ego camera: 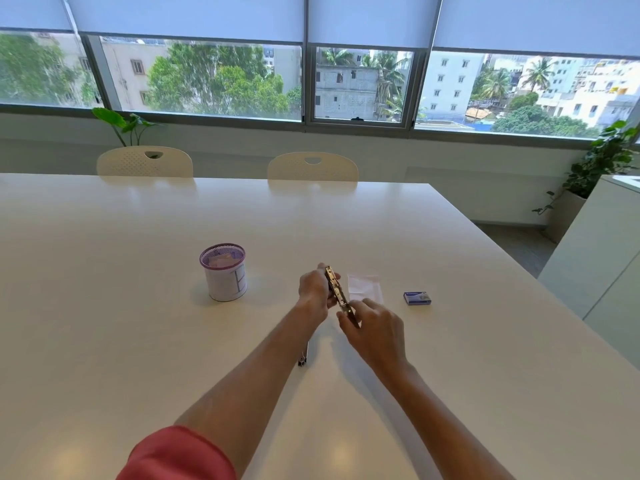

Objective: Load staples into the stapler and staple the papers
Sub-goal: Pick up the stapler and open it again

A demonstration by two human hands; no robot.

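A small metal stapler is held above the white table, tilted with its length running away from me. My left hand grips its far part from the left. My right hand pinches its near end with curled fingers. A small stack of white papers lies just behind my right hand. A blue staple box rests to the right of the papers. A thin dark metal piece lies on the table between my forearms; what it is I cannot tell.
A purple-rimmed mesh cup with paper scraps inside stands left of my hands. Two white chairs face the table's far edge. A white cabinet stands past the table's right edge, with a potted plant beside it.
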